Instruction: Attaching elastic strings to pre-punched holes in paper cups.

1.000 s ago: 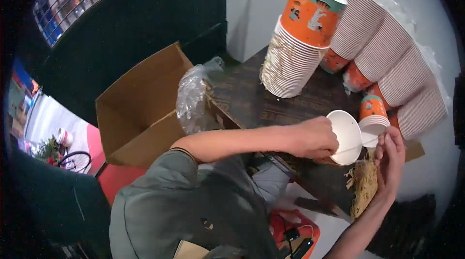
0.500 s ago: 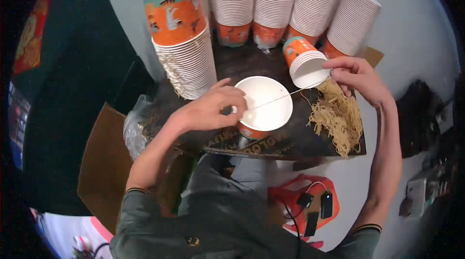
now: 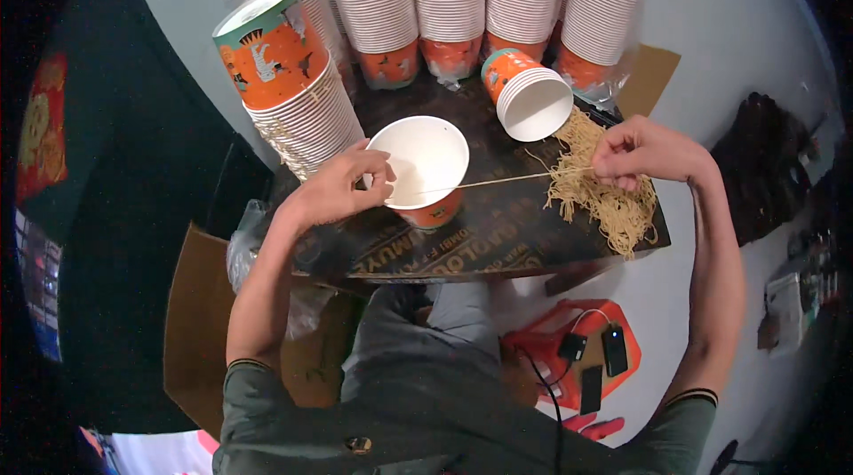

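Head view: one tan strand (image 3: 506, 180) held straight

Your left hand (image 3: 333, 188) pinches the strand, thumb and forefinger together, at the left rim of the upright paper cup (image 3: 428, 153). Your right hand (image 3: 656, 151) has thumb and fingers clamped on it above the tangled pile (image 3: 613, 204). Nested cups (image 3: 538, 106) lie tipped beside the pile on the dark table (image 3: 498, 239).

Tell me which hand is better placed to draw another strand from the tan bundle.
Right, most likely. The right hand is at the tan bundle, while the left hand is farther away, at the left side of the upright open cup.
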The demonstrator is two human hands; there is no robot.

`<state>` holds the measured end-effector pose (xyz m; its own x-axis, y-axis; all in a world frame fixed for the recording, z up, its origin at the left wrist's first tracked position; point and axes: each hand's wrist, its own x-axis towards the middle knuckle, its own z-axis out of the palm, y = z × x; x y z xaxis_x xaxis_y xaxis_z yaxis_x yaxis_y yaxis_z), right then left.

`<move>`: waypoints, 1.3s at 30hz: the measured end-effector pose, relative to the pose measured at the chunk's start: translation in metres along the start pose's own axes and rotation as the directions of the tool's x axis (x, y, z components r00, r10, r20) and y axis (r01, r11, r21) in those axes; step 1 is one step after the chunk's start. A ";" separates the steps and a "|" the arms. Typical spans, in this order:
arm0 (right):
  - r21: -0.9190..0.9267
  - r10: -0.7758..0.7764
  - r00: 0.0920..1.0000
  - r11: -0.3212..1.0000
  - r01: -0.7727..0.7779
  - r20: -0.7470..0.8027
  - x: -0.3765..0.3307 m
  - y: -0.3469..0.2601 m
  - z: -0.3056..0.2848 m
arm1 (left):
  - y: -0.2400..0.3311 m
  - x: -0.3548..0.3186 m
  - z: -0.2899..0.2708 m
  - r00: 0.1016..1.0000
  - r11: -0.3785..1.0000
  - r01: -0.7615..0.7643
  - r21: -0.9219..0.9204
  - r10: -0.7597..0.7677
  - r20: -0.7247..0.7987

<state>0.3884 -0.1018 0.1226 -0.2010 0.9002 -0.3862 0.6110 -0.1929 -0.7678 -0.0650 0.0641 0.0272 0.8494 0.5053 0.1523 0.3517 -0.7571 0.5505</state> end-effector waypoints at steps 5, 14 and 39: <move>0.114 -0.081 0.995 0.990 0.087 -0.056 0.009 0.018 0.007 | 0.023 0.005 0.005 0.998 0.996 0.029 0.080 -0.025 -0.052; 0.097 -0.317 0.778 0.896 0.433 -0.542 0.036 -0.008 0.025 | 0.101 0.026 0.114 0.837 0.915 -0.180 0.361 0.335 -0.432; 0.417 -0.330 0.830 0.744 0.522 -0.450 0.083 -0.031 0.066 | 0.082 -0.012 0.071 0.831 0.996 -0.057 0.064 0.083 -0.550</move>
<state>0.3018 -0.0471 0.0808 -0.0234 0.9864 0.1626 0.0300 0.1633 -0.9861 -0.0181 -0.0330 0.0124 0.5182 0.5848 0.6241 0.3271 -0.8098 0.4871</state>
